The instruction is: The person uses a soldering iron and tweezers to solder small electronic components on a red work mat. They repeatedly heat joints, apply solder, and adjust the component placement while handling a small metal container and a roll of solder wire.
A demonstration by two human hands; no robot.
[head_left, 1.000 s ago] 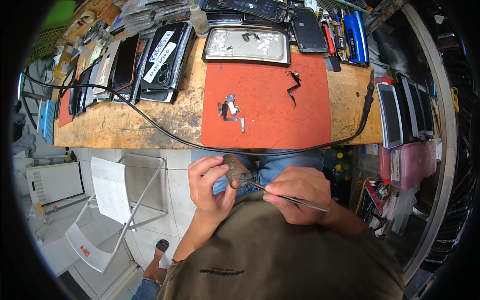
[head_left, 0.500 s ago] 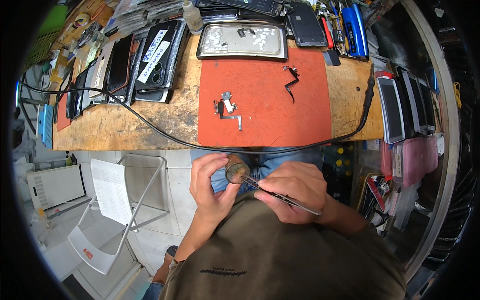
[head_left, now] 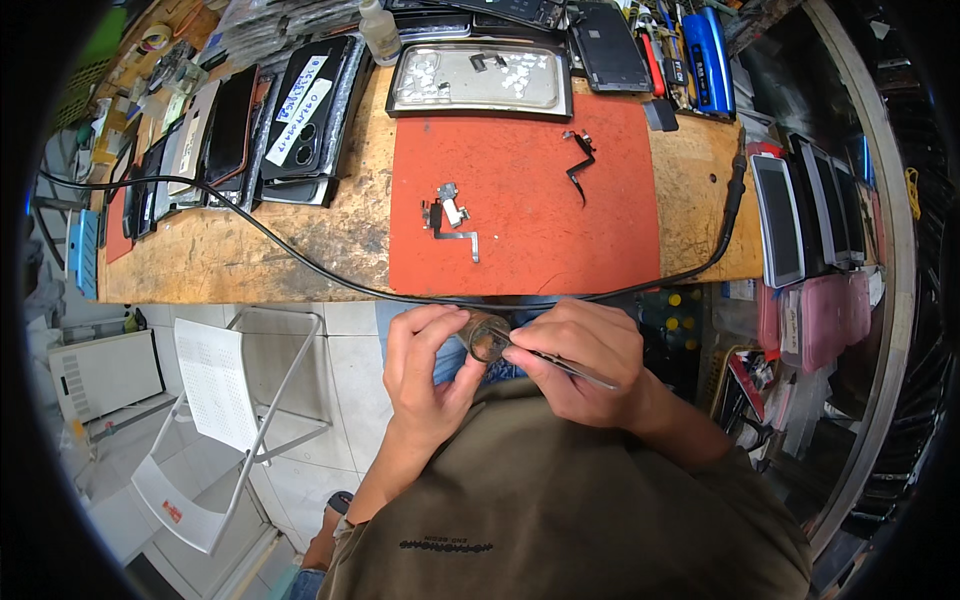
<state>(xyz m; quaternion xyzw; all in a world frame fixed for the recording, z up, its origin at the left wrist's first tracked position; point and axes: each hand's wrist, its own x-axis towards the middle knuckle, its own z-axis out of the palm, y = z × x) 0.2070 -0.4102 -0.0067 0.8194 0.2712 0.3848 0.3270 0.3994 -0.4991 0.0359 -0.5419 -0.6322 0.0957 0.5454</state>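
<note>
Below the bench edge, my left hand (head_left: 425, 360) is closed around a small round jar (head_left: 487, 338) with brownish contents, its mouth tilted toward me and to the right. My right hand (head_left: 585, 360) pinches a pair of metal tweezers (head_left: 577, 371); their tips reach into the jar's mouth and are mostly hidden there. On the orange-red mat (head_left: 530, 250) lie a small flex-cable part (head_left: 455, 205) with a metal and white piece at the left, and a black flex cable (head_left: 577, 168) at the right.
A black cable (head_left: 300, 258) runs along the bench's front edge to a dark handle (head_left: 736, 185). Stacked phones (head_left: 310, 130), a clear bottle (head_left: 380, 35) and a tray of small parts (head_left: 480, 85) stand farther back. A white folding chair (head_left: 220, 380) stands at left.
My right hand has moved slightly up and left, closer to the jar, and the tweezers reach deeper into it. The jar has turned, showing more of its mouth.
</note>
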